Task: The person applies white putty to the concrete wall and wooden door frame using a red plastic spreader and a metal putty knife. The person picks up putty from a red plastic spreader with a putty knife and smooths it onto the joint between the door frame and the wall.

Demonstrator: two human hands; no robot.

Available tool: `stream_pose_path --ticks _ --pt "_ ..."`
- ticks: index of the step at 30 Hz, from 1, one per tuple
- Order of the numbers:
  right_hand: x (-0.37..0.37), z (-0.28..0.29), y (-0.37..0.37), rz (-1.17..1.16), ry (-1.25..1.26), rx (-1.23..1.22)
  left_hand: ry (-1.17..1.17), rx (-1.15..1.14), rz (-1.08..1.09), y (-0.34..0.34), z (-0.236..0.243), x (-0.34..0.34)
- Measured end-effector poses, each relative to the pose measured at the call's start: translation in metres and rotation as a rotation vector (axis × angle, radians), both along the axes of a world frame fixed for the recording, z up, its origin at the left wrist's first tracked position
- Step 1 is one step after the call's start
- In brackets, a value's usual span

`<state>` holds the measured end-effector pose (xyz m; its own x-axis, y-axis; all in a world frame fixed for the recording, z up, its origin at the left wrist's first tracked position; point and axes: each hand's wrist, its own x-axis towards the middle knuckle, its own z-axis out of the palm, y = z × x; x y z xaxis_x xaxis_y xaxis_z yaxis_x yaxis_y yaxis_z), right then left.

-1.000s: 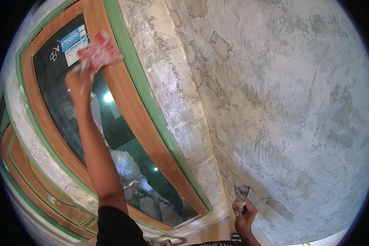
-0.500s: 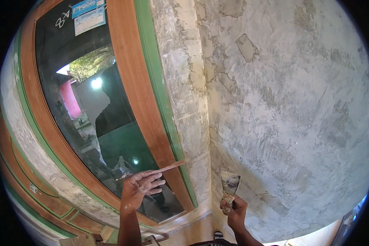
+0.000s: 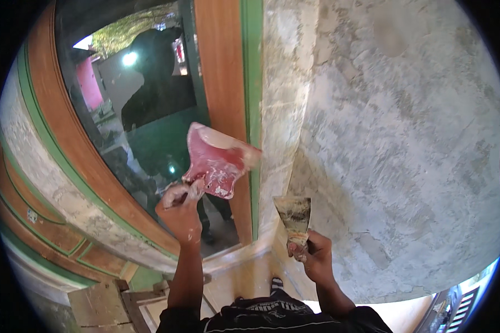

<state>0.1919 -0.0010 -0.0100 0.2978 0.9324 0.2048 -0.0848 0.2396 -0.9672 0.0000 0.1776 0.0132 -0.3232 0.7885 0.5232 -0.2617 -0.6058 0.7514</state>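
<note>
My left hand [image 3: 178, 213] is closed on the handle of a wide red plastic spreader [image 3: 214, 161], smeared with white paste and held before the door's glass pane [image 3: 144, 100]. Lower and to the right, my right hand [image 3: 316, 255] grips a metal putty knife [image 3: 292, 216] with a dark-stained blade and a crusted handle, its blade upward by the corner where the rough grey plastered wall [image 3: 405, 155] meets a pale strip beside the green door frame [image 3: 253, 83]. Both my hands show paste or dirt on their tools.
A second wooden door [image 3: 50, 233] with green trim is at the left. Worn wooden boards [image 3: 97, 308] sit at the lower left. My striped-sandaled foot [image 3: 278, 286] stands on the tan floor near the wall's base. The glass reflects a dark figure, trees and a light.
My left hand has come down from the top of the door, the spreader turning edge-on, then face-up again. My right hand has risen slightly with the putty knife. The view has tilted toward my body.
</note>
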Motion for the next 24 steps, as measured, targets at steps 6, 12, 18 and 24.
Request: stream_pose_path --ticks 6,12,18,24 --pt "-0.009 0.004 0.003 0.076 -0.078 -0.018 -0.035 0.095 -0.017 -0.012 0.003 -0.004" --pt "-0.011 0.002 0.004 0.164 -0.057 -0.165 -0.070 0.055 -0.037 -0.036 0.024 0.005" --pt "-0.005 0.002 0.008 0.170 -0.069 -0.207 -0.041 0.098 -0.260 -0.056 0.017 0.012" --pt "0.004 0.003 0.015 0.182 -0.076 -0.210 -0.021 -0.083 -0.378 -0.049 0.010 0.018"
